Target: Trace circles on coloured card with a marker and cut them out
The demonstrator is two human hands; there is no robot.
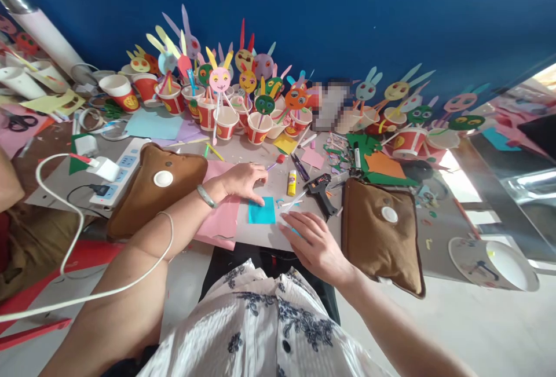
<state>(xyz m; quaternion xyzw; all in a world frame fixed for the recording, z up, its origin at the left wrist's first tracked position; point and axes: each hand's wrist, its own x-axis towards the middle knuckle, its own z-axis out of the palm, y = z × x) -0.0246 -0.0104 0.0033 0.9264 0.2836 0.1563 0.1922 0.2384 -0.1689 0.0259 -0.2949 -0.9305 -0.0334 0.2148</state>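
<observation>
Two bare hands worked at a cluttered table [271, 237], with a small blue paper square [262, 212] lying flat near its front edge, between them. The left hand [243, 181] stood with its fingers curved and its thumb parted from them, the thumb tip at the square's upper edge; that hand gripped nothing visible. The right hand [313, 242] was palm down to the square's right, its fingers extended and slightly apart over a bit of blue; whether they pinched anything underneath could not be told. Pink paper [223, 223] lay beneath the left wrist. Just beyond the right hand were a yellow glue stick [292, 183] and a black glue gun [322, 193]. One brown cushion-like pouch [152, 209] lay left of the hands, another brown pouch [384, 244] right. Farther back, red-and-white paper cups [259, 129] held colourful long-eared paper faces [219, 80].
</observation>
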